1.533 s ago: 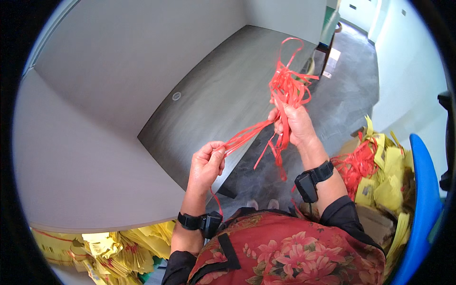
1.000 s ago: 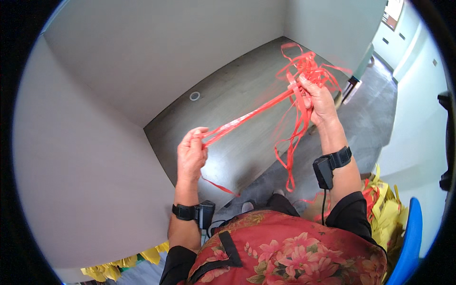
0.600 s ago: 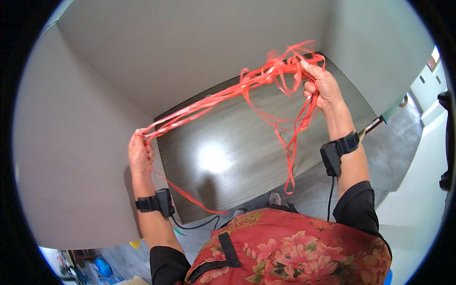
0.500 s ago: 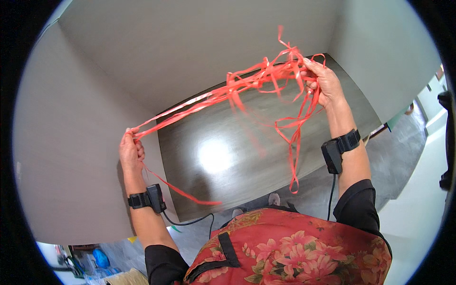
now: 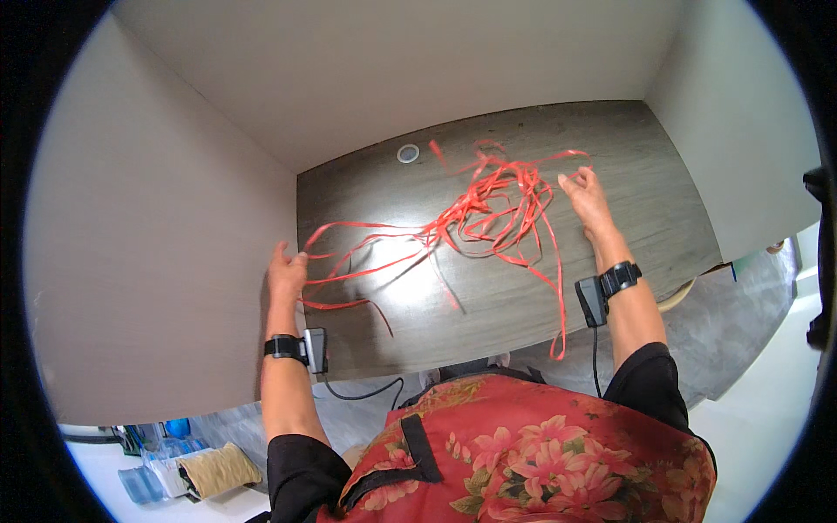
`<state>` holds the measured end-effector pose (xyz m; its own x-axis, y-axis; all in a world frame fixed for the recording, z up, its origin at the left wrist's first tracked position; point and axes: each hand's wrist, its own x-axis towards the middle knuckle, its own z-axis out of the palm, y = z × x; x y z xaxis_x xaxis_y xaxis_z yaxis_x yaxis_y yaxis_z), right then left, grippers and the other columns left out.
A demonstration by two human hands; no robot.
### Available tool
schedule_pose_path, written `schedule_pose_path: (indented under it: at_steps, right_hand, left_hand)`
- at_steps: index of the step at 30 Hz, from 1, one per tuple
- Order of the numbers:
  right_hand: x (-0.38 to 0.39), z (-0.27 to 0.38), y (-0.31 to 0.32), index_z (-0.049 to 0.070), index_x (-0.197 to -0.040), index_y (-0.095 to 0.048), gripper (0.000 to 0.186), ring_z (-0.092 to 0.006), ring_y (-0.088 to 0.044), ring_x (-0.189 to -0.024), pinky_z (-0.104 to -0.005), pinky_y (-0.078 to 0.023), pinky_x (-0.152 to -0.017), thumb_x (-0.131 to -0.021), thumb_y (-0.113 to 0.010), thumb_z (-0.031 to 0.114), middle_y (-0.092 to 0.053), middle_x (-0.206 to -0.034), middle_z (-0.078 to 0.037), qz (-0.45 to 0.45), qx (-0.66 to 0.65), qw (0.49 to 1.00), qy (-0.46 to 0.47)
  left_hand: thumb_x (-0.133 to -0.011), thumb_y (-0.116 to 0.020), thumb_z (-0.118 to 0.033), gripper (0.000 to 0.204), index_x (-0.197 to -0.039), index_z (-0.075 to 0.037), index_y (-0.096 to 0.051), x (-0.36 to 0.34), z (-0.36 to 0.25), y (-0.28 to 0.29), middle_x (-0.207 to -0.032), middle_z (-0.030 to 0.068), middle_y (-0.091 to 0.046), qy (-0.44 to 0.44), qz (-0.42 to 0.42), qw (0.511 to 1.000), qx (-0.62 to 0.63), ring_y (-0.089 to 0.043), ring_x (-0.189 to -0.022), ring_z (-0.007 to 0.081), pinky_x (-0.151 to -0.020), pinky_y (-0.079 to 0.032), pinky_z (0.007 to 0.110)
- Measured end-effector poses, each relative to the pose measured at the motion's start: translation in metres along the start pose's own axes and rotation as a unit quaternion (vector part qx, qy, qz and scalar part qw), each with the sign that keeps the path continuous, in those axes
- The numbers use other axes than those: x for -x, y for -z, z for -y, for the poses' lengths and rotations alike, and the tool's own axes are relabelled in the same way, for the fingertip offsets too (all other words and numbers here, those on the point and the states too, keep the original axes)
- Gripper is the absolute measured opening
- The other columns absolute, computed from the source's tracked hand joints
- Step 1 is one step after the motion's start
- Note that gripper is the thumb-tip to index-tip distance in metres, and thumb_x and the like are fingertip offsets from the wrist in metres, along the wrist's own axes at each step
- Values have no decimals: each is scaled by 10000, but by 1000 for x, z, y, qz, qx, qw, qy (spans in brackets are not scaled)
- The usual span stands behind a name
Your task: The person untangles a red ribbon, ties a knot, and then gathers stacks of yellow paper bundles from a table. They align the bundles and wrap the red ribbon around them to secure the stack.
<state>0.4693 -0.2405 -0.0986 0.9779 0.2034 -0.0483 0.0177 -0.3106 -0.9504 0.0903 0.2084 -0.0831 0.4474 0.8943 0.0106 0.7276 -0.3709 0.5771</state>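
A loose tangle of red plastic ribbon (image 5: 475, 202) is spread over the grey wood-grain desk (image 5: 645, 192), with its densest part right of the middle. Several strands fan out leftward to my left hand (image 5: 288, 277), which is at the desk's left edge with thumb and fingers apart; the strand ends pass close by it. Beyond the tangle on the right, my right hand (image 5: 590, 202) has its fingers parted, and one strand runs just past its fingertips. A few upper strands are blurred by motion. One long loop hangs toward the front edge.
Grey panels (image 5: 157, 218) enclose the desk at the left, back and right. A round cable grommet (image 5: 408, 153) is set near the back. Black wrist devices (image 5: 592, 301) with cables are strapped to both forearms. Plastic bottles and a tan bag (image 5: 220, 471) lie at lower left.
Both hands have come down and loosened their grip. The red ribbon, stretched in the air between them before, has dropped onto the desk in a looser, wider tangle.
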Motion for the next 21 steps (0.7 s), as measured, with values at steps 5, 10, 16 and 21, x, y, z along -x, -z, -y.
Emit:
schedule_pose_path:
  at_steps: [5,10,16,21]
  right_hand:
    - [37,-32,1,-29,-1288,-532,604,-375,-537,-1204,-420,-433,-1025,-803,-739,266,-566,-1278,-236,25,224,970,92]
    - [86,-37,-36,67,-1235,-592,457,-365,-588,-1115,-425,-486,-952,-800,-715,142,-601,-1227,-183,191,171,963,83]
    - [117,-40,-89,70,-1341,-518,564,-378,-551,-1195,-420,-460,-1006,-809,-701,110,-527,-1350,-200,262,220,921,183]
    - [110,-48,-95,25,-1123,-645,347,-356,-643,-975,-437,-520,-832,-795,-713,114,-626,-1138,-205,324,279,890,155]
  left_hand:
    - [-761,-721,-117,668,-1381,-145,-472,70,-78,-45,-1266,194,-550,-218,-9,964,-154,-542,-1154,385,-967,-469,470]
    - [-747,-656,-1,614,-1338,-89,-515,109,-150,-94,-1346,149,-530,-318,198,918,-133,-545,-1171,369,-1014,-463,451]
    - [-819,-618,-63,584,-1380,-102,-464,141,-188,-161,-1395,115,-502,-347,372,850,-134,-554,-1209,325,-1005,-464,429]
    - [-847,-615,-135,368,-1215,-124,-608,134,-181,-185,-1142,141,-634,-336,399,818,-244,-626,-1066,327,-909,-504,434]
